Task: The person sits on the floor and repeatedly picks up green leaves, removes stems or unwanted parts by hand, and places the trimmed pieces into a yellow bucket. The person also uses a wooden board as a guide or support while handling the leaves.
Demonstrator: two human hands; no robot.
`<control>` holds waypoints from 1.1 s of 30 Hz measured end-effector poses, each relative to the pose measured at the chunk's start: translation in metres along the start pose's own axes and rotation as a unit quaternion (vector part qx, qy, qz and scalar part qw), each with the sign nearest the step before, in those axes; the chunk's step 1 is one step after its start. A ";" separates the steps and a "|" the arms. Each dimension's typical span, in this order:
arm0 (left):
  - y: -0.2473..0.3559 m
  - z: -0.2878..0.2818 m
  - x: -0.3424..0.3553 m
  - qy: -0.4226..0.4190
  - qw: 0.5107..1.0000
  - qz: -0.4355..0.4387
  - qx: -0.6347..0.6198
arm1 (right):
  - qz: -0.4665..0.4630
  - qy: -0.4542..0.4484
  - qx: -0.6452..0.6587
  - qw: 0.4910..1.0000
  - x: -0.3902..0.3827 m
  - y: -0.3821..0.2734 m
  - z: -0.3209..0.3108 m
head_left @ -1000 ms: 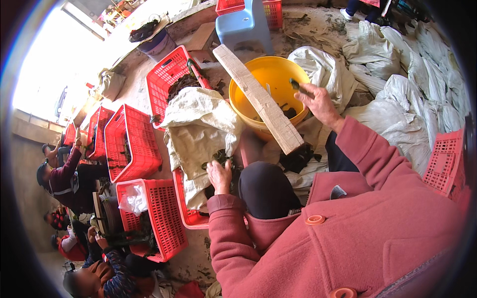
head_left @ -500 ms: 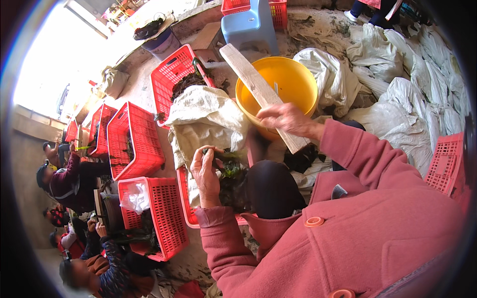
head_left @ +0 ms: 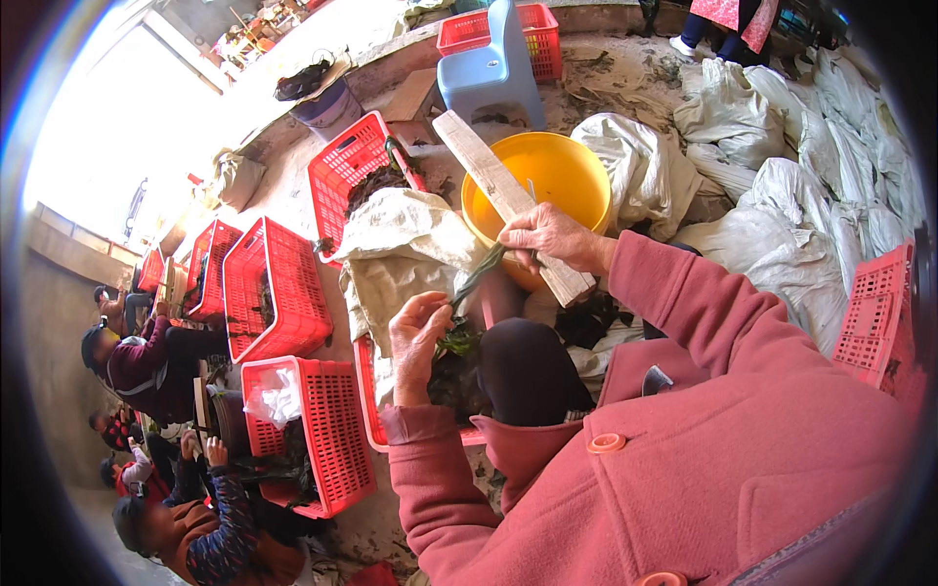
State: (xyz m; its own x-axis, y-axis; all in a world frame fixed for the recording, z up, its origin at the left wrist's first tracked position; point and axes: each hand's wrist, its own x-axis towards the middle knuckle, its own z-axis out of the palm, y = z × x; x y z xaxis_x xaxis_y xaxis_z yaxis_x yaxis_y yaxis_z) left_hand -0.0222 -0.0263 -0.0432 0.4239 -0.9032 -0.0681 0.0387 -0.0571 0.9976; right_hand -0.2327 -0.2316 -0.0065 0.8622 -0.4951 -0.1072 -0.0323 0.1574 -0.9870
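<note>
A dark green strip of seaweed stretches between my two hands. My right hand is closed on its upper end, just over the wooden board that lies across the yellow bucket. Lower down, my left hand has its fingers curled round the strip's other end. Beneath that hand, a red basket by my knee holds more dark seaweed. A cream cloth sack drapes over the basket's far side.
Several red baskets with seaweed stand to the left, one close by. A co-worker sits beyond it, others farther off. White sacks are heaped at right. A blue plastic chair stands behind the bucket.
My right hand has closed on the seaweed strip, which now spans both hands. My left hand has turned slightly and shifted a little right. The view has tilted a bit.
</note>
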 end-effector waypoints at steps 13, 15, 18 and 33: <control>-0.043 -0.066 -0.074 0.086 0.993 -0.060 0.047 | -0.056 0.136 -0.039 0.988 -0.007 0.019 -0.024; -0.043 -0.074 -0.076 0.091 0.994 -0.039 0.054 | -0.050 0.142 -0.019 0.988 -0.007 0.019 -0.025; -0.053 -0.080 -0.071 0.116 0.991 -0.032 0.063 | -0.044 0.174 -0.068 0.981 -0.007 0.018 -0.025; 0.013 0.099 0.038 -0.120 0.980 0.065 0.145 | -0.038 -0.008 -0.131 0.991 -0.033 -0.030 -0.023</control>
State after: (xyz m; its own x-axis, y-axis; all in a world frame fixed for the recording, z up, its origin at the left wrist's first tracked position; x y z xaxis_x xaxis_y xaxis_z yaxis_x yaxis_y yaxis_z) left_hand -0.0952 -0.1032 -0.0319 0.1828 -0.9827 0.0292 -0.2743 -0.0225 0.9614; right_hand -0.2716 -0.2401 0.0234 0.8753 -0.4824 -0.0319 -0.0958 -0.1083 -0.9895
